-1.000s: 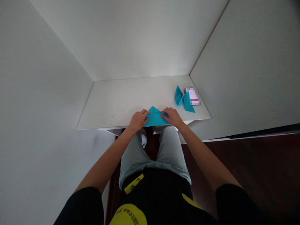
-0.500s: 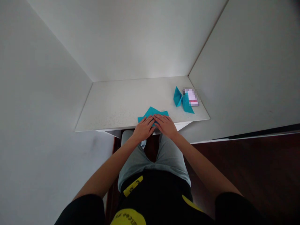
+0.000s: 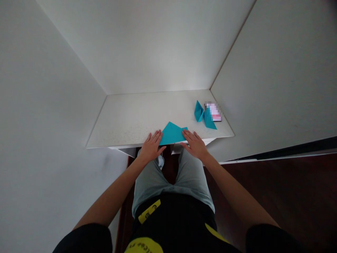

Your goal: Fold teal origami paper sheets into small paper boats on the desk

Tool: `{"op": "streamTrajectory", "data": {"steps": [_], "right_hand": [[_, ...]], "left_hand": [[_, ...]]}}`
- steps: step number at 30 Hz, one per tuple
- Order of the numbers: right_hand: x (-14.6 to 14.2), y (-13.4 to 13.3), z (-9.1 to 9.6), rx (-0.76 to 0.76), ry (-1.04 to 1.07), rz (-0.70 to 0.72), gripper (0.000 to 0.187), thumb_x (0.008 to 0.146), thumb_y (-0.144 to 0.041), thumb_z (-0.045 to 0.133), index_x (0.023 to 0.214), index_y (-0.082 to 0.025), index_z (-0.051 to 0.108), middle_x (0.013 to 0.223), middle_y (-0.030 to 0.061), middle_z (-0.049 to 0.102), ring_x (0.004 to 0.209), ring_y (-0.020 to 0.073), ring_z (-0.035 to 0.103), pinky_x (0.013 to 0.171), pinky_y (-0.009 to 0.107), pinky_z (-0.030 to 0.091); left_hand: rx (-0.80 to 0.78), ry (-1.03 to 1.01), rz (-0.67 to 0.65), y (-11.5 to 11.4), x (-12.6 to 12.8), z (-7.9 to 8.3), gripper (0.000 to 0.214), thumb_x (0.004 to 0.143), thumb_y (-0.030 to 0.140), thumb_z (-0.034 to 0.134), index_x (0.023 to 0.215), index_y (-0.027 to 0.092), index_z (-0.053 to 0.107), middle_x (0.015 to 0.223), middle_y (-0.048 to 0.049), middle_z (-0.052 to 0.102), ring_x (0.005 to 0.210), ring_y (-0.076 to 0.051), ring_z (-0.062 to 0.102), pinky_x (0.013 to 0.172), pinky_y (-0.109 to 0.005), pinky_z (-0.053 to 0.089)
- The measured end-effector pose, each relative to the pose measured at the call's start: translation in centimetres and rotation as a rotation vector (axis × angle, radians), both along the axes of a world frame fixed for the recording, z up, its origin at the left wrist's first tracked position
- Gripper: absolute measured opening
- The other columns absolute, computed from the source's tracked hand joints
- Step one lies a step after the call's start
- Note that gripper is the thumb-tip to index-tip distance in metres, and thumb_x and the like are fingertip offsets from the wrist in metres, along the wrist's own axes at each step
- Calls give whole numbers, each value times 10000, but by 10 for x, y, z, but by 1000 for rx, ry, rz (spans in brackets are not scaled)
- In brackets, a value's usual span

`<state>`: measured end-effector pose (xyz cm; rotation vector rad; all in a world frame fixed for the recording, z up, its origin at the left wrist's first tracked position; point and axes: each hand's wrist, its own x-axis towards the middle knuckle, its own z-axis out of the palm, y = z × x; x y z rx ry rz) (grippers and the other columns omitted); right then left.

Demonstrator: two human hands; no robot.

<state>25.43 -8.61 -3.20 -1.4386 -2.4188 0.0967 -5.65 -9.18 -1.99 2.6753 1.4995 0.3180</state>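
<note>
A folded sheet of blue paper [image 3: 172, 134] lies flat at the front edge of the white tabletop, its peak pointing away from me. My left hand [image 3: 152, 146] rests flat on the paper's left end, fingers stretched out. On the right end lies my right hand [image 3: 194, 143], also flat, with its thumb apart from the fingers. Both hands hide the paper's outer corners, though a small tip shows beyond the right fingers.
Toward the right of the white tabletop [image 3: 131, 116] stands a folded blue paper piece [image 3: 198, 111]. Beside it another blue paper piece [image 3: 209, 121] touches or overlaps a blurred phone-like object [image 3: 216, 114]. White walls enclose the table's left, back and right sides.
My hands have slid apart from the paper's middle, the left one leftward and the right one rightward, to its two ends. The paper's middle is now uncovered.
</note>
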Motion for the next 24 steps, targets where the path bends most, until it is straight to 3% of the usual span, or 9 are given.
{"op": "streamTrajectory", "data": {"steps": [4,8,11,13,16,18,21,24], "right_hand": [[-1,2,4,4,15,-14,687,1107,-571,500,1678,-191,462,1682,151,530,1544,334,516,1290,554,365],[-1,0,8,-5,13,-12,664,1021,-538,672,1573,-181,578,1624,152,598,1423,374,590,1204,535,426],[2,-4,11,-26,40,-9,464,998,-335,690,1445,-211,672,1510,129,696,1320,356,633,1126,503,456],[5,-3,14,-44,102,-17,327,993,-241,653,1307,-238,741,1359,107,775,1248,341,665,1097,502,453],[13,8,25,-117,299,-41,181,1018,-324,649,1115,-252,783,1103,83,823,1074,313,723,1041,499,484],[18,23,35,-221,500,-47,249,1003,-478,688,1054,-249,771,994,65,815,938,284,734,948,460,543],[20,53,49,-406,787,-22,414,905,-622,770,1082,-249,740,994,48,808,903,263,734,867,416,598],[14,81,51,-555,889,19,460,831,-616,825,1075,-240,725,1034,51,813,928,252,734,887,409,612]], "left_hand": [[2,4,10,0,-6,2,766,1084,479,522,1749,166,306,1781,-163,337,1663,-338,332,1381,-614,209],[-2,-17,-25,1,-13,0,687,1054,356,568,1694,150,426,1754,-162,401,1637,-328,392,1362,-587,286],[-14,-74,-37,-1,-18,2,583,987,188,600,1570,213,607,1676,-123,541,1581,-304,488,1348,-566,331],[-29,-162,-26,-1,-19,7,465,983,170,608,1423,262,728,1554,-95,670,1494,-294,588,1326,-564,365],[-109,-383,10,6,-18,23,280,1046,326,593,1189,263,825,1293,-93,799,1256,-278,727,1188,-507,514],[-225,-557,34,19,-20,35,353,1064,461,563,1096,245,842,1177,-90,815,1129,-267,753,1075,-445,579],[-441,-736,48,45,-28,44,463,1015,611,578,1066,234,841,1136,-64,826,1087,-274,755,1022,-410,589],[-531,-708,106,71,-36,42,478,947,644,619,974,220,838,1054,-56,833,1032,-284,756,991,-410,584]]}}
